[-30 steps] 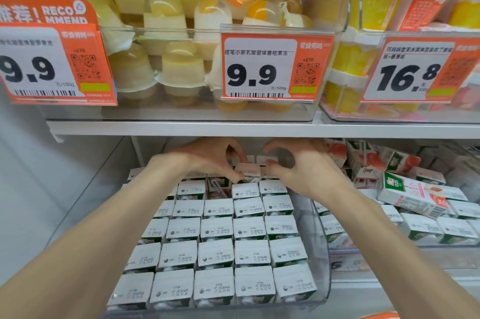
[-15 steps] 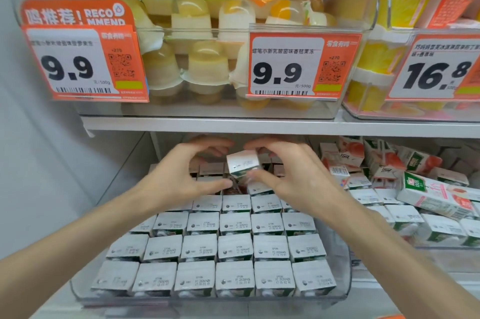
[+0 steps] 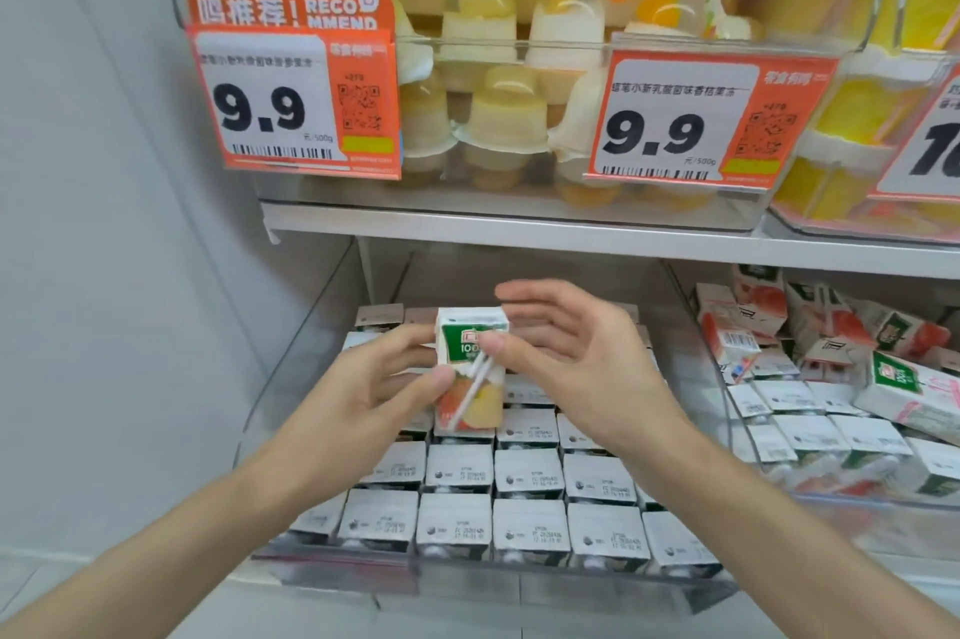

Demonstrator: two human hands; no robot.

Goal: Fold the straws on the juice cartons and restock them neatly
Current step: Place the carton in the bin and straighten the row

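A single juice carton is held upright in the air above the back rows of a clear bin on the lower shelf, roughly over the bin's middle and just below the edge of the upper shelf. The left hand grips it from the left side: the thumb lies across the lower front of the carton and the fingers curl round behind it, clamped on the pack. A white straw runs slantwise down the carton's front face, its upper end under the tip of the right thumb. The right hand comes in from the right with its fingers stretched out and loosely apart behind the carton's top corner, somewhat blurred; whether they touch the back of the pack cannot be told. Under both hands the bin is filled with packed cartons standing in straight rows, white tops up, reaching to the bin's front edge. To the right a second bin holds more cartons, several lying tipped and jumbled towards its back and right side. On the upper shelf, clear tubs of jelly cups stand behind orange price tags reading 9.9, one at the left end and one near the middle.
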